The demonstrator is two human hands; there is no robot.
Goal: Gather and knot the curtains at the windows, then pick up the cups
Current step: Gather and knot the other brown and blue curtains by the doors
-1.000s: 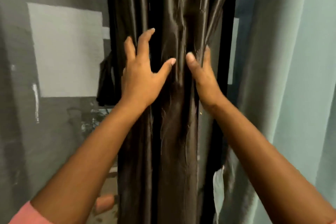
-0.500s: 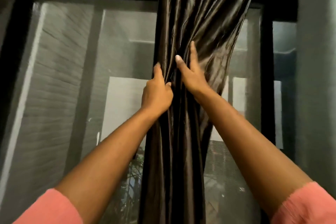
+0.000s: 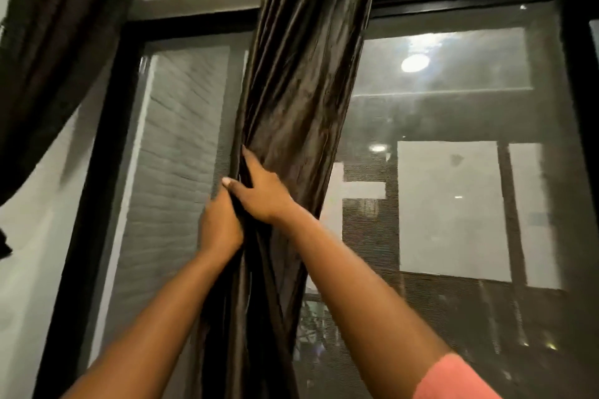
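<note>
Overhead, the dark brown glossy satin curtain [image 3: 301, 100] hangs bunched into one thick rope in front of the black-framed mesh-screened window [image 3: 453, 126]. Left hand [image 3: 220, 223] grips the bundle's left edge, fingers curled in; right hand [image 3: 262, 194] lies just above, touching it, fingers tucked into a fold. Risk: slick fabric likely slides free and fans out if either hold slackens before knotting. No cups in view.

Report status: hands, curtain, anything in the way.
Left hand grips the gathered curtain; right hand holds it just above. Curtain bunched, no knot visible. Cups not in view. Nothing in the way.
</note>
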